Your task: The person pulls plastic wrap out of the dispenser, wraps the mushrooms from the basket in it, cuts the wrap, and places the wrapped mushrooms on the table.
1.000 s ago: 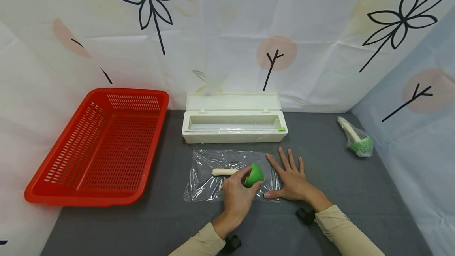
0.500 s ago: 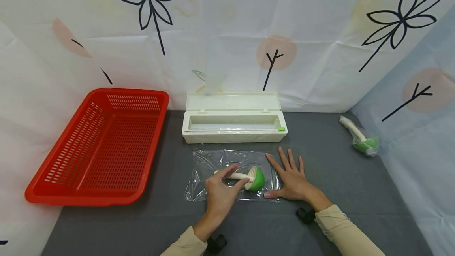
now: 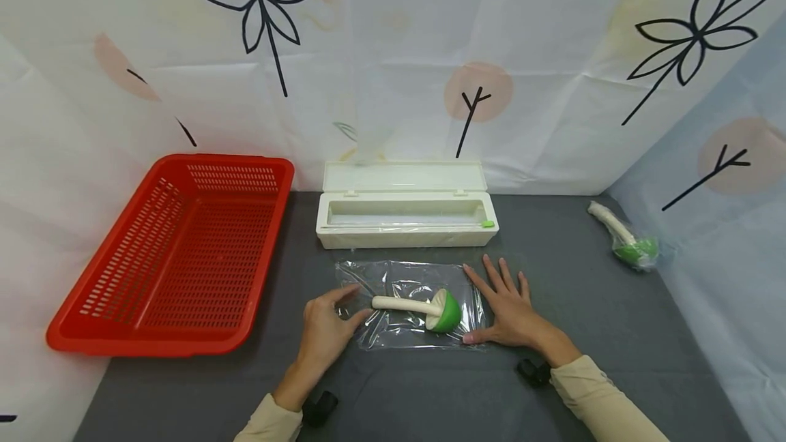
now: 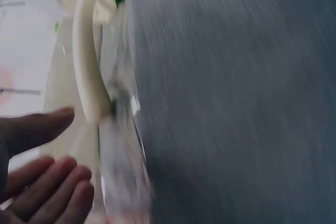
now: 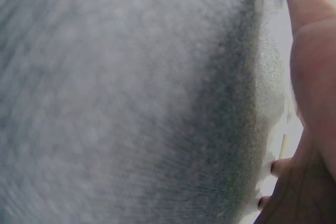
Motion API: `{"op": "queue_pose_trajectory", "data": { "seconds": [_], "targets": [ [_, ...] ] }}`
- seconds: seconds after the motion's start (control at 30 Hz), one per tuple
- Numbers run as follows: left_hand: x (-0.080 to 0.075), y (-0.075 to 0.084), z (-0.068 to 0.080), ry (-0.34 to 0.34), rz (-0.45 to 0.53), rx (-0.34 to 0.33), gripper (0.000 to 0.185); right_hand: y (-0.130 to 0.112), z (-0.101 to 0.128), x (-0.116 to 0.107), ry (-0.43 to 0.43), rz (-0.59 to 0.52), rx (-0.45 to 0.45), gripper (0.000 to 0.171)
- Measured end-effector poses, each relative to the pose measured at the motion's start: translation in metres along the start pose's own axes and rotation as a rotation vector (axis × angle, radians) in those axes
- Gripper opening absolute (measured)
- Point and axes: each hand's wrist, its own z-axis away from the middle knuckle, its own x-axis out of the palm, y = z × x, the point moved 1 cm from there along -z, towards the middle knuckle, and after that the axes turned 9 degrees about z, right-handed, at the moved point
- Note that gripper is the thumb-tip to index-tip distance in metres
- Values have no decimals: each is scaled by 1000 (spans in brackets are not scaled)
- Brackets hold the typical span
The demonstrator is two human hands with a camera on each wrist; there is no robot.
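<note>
A mushroom with a white stem and green cap (image 3: 450, 310) lies on its side on a sheet of clear cling film (image 3: 402, 340), cap to the right. At the film's left edge is my left hand (image 3: 322, 333), thumb and fingers apart near the stem's end; whether they touch the film I cannot tell. In the left wrist view the stem (image 4: 86, 61) rises beside the spread thumb and fingers (image 4: 55, 187), with nothing gripped between them. My right hand (image 3: 512, 316) rests flat with fingers spread, pressing the film's right edge. The right wrist view is mostly grey cloth (image 5: 121, 98).
Behind the film stands a white cling film dispenser (image 3: 408, 239) with its lid raised. A red slatted basket (image 3: 159, 348) sits at the left. Toward the right back lies another mushroom (image 3: 635, 251) wrapped in film. Patterned white cloth hangs behind and at the sides.
My left hand has let go of the mushroom's cap and moved left to the film's left edge. The mushroom now lies on the film. The wrapped mushroom has shifted slightly right. My right hand stays put.
</note>
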Motion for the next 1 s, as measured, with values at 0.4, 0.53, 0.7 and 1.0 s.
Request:
{"op": "queue_pose_trajectory", "data": {
  "seconds": [0.4, 0.53, 0.7, 1.0],
  "targets": [
    [-33, -21, 1, -221, -150, 84, 50, 4, 7, -4, 137, -63, -71, 116],
    [-41, -25, 6, -340, -195, 129, 47, 1, 15, -7, 239, -110, -152, 74],
    [-49, -29, 6, -474, -253, 134, 46, -3, 22, -7, 202, -133, -280, 39],
    [-55, -31, 5, -521, -238, 200, 14, -4, 27, -5, 219, -108, -388, 20]
  ]
}}
